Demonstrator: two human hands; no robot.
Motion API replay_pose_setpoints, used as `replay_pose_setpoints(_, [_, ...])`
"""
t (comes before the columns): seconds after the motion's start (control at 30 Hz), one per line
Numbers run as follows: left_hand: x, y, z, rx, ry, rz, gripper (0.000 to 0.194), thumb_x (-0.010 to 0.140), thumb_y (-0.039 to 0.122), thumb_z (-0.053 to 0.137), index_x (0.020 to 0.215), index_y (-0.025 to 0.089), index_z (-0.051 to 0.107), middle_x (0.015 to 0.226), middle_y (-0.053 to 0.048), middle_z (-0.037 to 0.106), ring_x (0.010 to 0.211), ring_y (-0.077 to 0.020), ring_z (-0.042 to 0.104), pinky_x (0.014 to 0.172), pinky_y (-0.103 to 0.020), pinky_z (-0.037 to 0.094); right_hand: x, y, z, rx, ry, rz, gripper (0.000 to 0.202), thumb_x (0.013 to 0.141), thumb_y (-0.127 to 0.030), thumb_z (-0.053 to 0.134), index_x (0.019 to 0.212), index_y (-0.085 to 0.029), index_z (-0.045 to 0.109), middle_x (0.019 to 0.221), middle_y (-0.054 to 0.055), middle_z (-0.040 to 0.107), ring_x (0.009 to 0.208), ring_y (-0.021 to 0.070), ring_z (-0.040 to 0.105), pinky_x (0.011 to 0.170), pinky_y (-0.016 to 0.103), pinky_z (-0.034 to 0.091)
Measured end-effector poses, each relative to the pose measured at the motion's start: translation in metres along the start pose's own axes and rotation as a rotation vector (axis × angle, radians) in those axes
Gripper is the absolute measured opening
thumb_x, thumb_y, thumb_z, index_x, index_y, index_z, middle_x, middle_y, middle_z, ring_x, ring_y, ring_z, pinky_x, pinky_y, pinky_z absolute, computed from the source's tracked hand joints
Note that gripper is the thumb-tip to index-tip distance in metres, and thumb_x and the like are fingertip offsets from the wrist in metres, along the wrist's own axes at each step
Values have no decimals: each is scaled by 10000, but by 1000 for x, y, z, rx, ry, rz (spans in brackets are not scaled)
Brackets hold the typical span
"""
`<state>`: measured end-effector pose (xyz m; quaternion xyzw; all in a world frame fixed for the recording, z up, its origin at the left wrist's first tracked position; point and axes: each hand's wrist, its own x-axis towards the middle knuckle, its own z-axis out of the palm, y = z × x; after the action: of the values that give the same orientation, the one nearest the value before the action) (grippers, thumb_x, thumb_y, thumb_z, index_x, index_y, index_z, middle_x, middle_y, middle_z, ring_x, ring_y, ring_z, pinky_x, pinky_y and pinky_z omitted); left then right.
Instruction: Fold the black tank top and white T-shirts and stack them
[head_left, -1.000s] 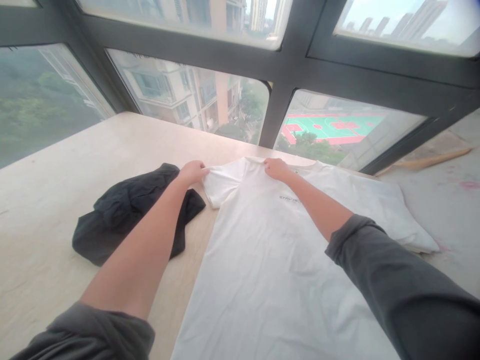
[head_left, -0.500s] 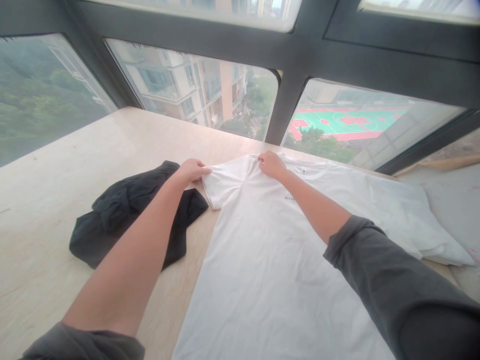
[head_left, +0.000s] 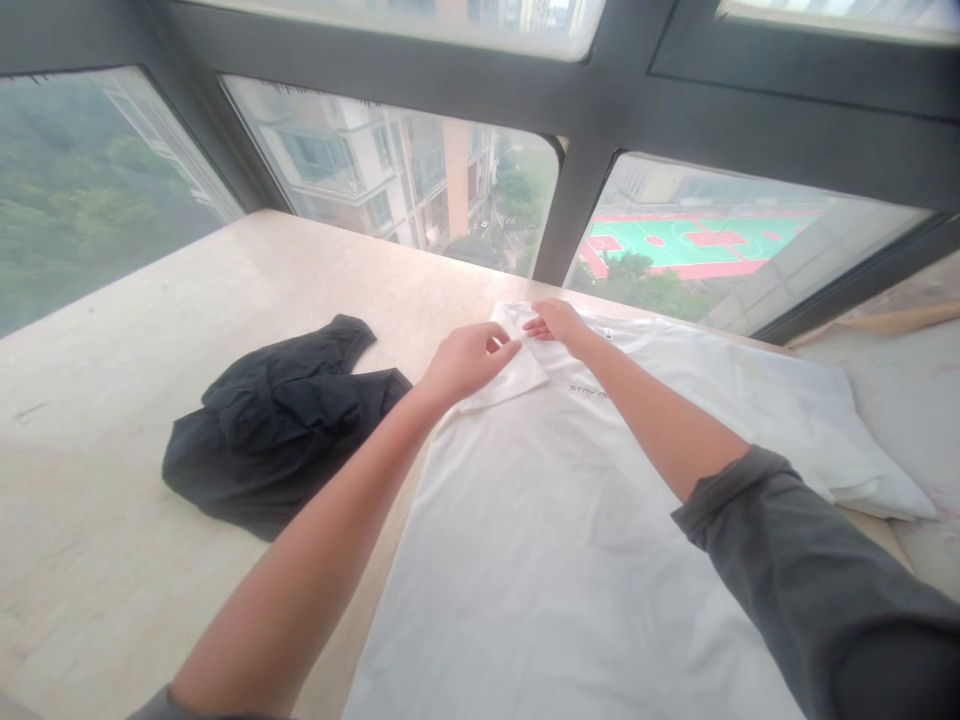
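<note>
"Head view: what's changed?"
"The sleeve now lies folded inward on the white shirt, near the ledge's far edge, narrowing that side."
"Hands?"
"Left hand curled, grip unclear; right hand loosely spread."

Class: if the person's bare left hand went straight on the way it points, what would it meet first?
The left hand would probably meet the bare right hand, just ahead over the white fabric T-shirt; depth is unclear, so it might pass above or below.
</note>
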<state>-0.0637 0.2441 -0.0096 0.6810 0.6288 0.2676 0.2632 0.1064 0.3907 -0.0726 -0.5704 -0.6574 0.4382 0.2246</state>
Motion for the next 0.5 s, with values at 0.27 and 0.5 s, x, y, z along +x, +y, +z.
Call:
replay_pose_setpoints(0.27, [-39,-71,-4,185,29,-205,461,784,264,606,1234,161,608,1148,-91,684,920,-206,651,843,-339,493,-12,3,6,-231,-1,-28,306,891,-361,616,1129,-168,634,972,94,744,833,195,687,798,310,520])
replay_pose_setpoints(0.5, [-48,-78,8,66,9,-196,548,789,290,612,1324,191,548,1070,-52,693,842,-172,649,800,-310,495,-52,2,18,-692,0,-74,579,854,-448,614,1368,-196,531,1141,130,700,1038,309,651,837,366,491])
